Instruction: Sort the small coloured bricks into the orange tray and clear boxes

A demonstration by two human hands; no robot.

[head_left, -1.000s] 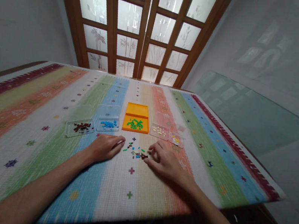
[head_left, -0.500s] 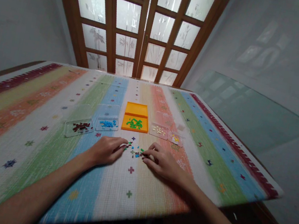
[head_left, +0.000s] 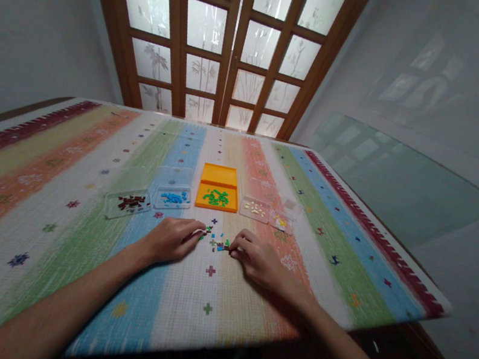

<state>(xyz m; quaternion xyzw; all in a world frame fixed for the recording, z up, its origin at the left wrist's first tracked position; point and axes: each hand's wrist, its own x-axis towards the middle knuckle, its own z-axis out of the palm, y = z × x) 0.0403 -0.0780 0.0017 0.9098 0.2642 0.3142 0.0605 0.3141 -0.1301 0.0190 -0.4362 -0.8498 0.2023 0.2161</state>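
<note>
Between my hands lies a loose group of small toy bricks (head_left: 220, 248), blue, brown and green, on the striped tablecloth. My left hand (head_left: 170, 239) rests on the cloth left of them, thumb and index finger pinched together. Tiny green and brown bricks (head_left: 207, 231) are right at its fingertips; whatever is in the pinch is too small to make out. From the other side my right hand (head_left: 257, 259) comes in with curled, closed fingers. Its fingertips touch the group's right edge, beside a brown and a green brick (head_left: 227, 243). Anything between those fingers is hidden.
Behind the hands stand an open orange box (head_left: 216, 207) of green bricks, a clear box of brown bricks (head_left: 132, 203), one of blue bricks (head_left: 173, 198), one of cream bricks (head_left: 255, 208) and a small one with yellow pieces (head_left: 281, 221). The table's front edge is close to me.
My right hand's fingers have drawn together and moved slightly right, away from the brown and green bricks. The left hand stays in nearly the same pinch.
</note>
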